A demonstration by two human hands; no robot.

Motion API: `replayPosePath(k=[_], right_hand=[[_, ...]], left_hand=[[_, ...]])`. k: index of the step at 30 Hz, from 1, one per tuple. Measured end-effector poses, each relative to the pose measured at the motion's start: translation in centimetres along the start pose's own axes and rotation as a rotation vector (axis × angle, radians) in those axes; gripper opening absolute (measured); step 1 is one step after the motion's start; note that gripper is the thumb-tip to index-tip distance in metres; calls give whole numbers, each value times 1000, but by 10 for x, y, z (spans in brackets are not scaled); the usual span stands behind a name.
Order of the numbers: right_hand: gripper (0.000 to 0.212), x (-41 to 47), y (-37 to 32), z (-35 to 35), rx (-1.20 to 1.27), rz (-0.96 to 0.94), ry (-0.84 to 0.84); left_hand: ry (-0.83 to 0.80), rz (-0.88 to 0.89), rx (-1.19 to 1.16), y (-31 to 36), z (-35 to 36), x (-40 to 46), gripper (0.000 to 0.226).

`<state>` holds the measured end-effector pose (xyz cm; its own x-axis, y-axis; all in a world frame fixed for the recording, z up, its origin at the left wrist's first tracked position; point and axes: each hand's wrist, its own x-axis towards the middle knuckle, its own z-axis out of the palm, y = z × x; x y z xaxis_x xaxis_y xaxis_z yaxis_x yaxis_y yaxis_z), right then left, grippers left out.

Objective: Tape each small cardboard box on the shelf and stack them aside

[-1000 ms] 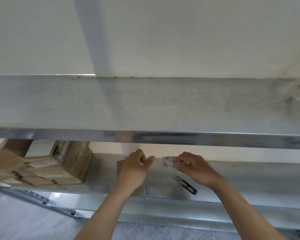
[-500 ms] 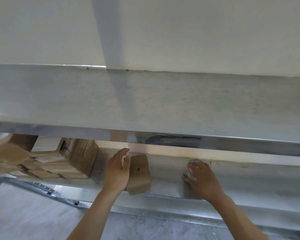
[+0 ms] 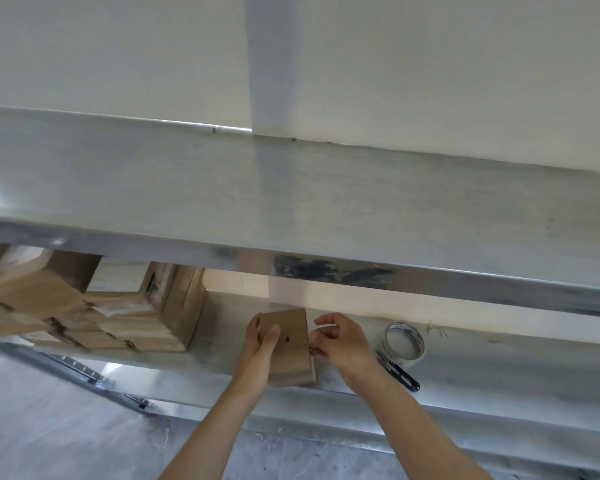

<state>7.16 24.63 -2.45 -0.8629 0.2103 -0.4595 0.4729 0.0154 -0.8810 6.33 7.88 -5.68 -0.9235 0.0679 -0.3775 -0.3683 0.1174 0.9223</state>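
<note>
A small brown cardboard box point(image 3: 290, 344) lies on the lower steel shelf point(image 3: 499, 368), near its front edge. My left hand point(image 3: 262, 344) grips the box's left side, thumb on top. My right hand point(image 3: 340, 337) is at the box's right edge with fingers curled, pinching a clear strip of tape there. A roll of clear tape point(image 3: 405, 341) stands on the shelf just right of my right hand. Black snips point(image 3: 400, 372) lie in front of the roll.
A stack of several taped cardboard boxes point(image 3: 142, 317) fills the lower shelf's left end. The upper steel shelf point(image 3: 291, 202) overhangs the work area and hides the back of the lower shelf. A white wall stands behind; grey floor lies below.
My right hand left the tape roll and came to the box's right edge. My left hand turned the box flat and now grips it. The view shifted right.
</note>
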Motion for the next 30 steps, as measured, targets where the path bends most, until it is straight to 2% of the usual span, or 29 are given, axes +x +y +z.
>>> replayPosePath(k=[4,6,10,13,17,20,25,30], right_hand=[[15,-12,-7,-7,88,-54,-95],[21,-19,-11,-12,140,-80,-144],[46,-35,-19,-20,146,-147,-122],[50,-45,-19,-20,167,-155,-45],[30,-59,-15,-15,174,-177,45],[18,-69,-10,-9,179,-226,96],[7,-82,-7,3,96,-268,212],[3,-87,2,6,90,-177,230]], left_hand=[[-202,-119,-229,-13,-16,-11,89],[-279,-146,-314,-15,-20,-15,96],[-334,-77,-308,-9,-21,-24,101],[-351,-44,-257,1,-24,-30,103],[-365,-23,-206,7,-28,-35,101],[-379,-50,-250,9,-30,-38,97],[-377,-133,-325,13,-32,-46,78],[-378,-118,-267,11,-37,-49,82]])
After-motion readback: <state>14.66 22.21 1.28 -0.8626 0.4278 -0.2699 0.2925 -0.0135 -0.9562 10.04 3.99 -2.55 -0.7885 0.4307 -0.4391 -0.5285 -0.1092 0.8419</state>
